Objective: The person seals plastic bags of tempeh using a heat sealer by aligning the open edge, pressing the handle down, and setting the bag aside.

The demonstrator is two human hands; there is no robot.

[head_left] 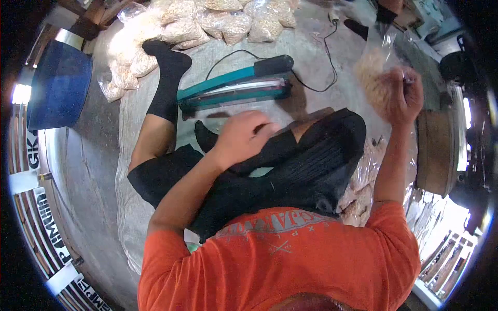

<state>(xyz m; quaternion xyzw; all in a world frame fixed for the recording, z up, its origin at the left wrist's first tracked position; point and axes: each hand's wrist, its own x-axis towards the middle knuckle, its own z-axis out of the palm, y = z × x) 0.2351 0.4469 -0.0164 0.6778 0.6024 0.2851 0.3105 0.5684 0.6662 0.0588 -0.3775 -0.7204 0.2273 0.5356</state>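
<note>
My right hand (403,97) is raised at the right, its fingers closed on the top of a clear plastic bag of pale beans or grains (372,83). The bag hangs beside the hand and is a little blurred. Over my lap is my left hand (244,136), blurred by motion, with loosely bent fingers, a gap between thumb and forefinger, and nothing visible in it. Just beyond it lies a teal heat sealer (228,80) with a black-ended arm, which is raised a little above its base.
Several filled clear bags (223,23) are piled at the far side of the mat (311,52). More plastic bags (358,199) lie by my right knee. A black cable (332,67) runs behind the sealer. A blue container (59,85) stands left; a brown box (437,150) stands right.
</note>
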